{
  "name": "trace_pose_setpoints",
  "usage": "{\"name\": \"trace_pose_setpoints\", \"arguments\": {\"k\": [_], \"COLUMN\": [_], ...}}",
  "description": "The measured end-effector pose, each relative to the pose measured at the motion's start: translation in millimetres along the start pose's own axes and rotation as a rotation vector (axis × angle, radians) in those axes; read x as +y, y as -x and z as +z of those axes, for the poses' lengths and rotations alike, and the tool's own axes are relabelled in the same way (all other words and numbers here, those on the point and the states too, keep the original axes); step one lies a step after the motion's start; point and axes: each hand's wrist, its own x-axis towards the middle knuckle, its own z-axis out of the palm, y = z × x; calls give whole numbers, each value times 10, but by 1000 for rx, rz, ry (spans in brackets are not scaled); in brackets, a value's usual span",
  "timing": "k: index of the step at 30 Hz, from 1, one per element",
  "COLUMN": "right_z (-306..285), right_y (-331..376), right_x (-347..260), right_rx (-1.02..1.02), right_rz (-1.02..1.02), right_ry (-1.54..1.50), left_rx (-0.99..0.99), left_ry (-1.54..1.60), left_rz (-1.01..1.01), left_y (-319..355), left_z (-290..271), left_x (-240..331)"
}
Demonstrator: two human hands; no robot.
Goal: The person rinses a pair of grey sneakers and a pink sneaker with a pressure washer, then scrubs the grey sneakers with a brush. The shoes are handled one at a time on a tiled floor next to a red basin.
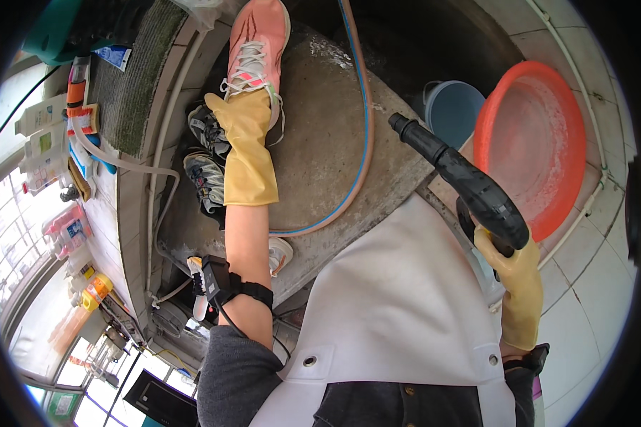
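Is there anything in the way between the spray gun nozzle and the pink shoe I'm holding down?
Nothing visible. The spray gun in the right hand has only bare wet concrete slab between its nozzle and the pink shoe under the left hand; the hose lies flat across it.

Left hand (243, 117) fingertips hidden inside the pink sneaker (258, 43); can't see what they grip. Sneaker toe cut off by the top edge. Right hand (514, 274) wrapped round the black spray gun (470, 186), trigger covered by the glove; the gun's lower end is lost behind the hand. Grey sneakers (208, 153) half behind the left forearm, count unclear. Blue bucket (452, 107) partly behind the red basin (530, 139). Bottles on the shelf (46, 142) too small and blown out to identify.
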Motion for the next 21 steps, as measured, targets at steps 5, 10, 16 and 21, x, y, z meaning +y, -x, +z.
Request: {"name": "trace_pose_setpoints", "arguments": {"k": [5,10,16,21], "right_z": [100,84,144,135], "right_y": [18,-8,3,49], "right_x": [55,15,-79,-34], "right_rx": [60,24,59,46], "right_rz": [22,9,-10,-84], "right_ry": [35,36,85,79], "left_rx": [136,396,99,66], "left_ry": [-675,-1510,-1470,-1028], "left_rz": [334,519,732,491], "left_y": [327,854,747,-103], "left_z": [873,1487,1670,1141], "left_x": [-365,-372,-465,-416]}}
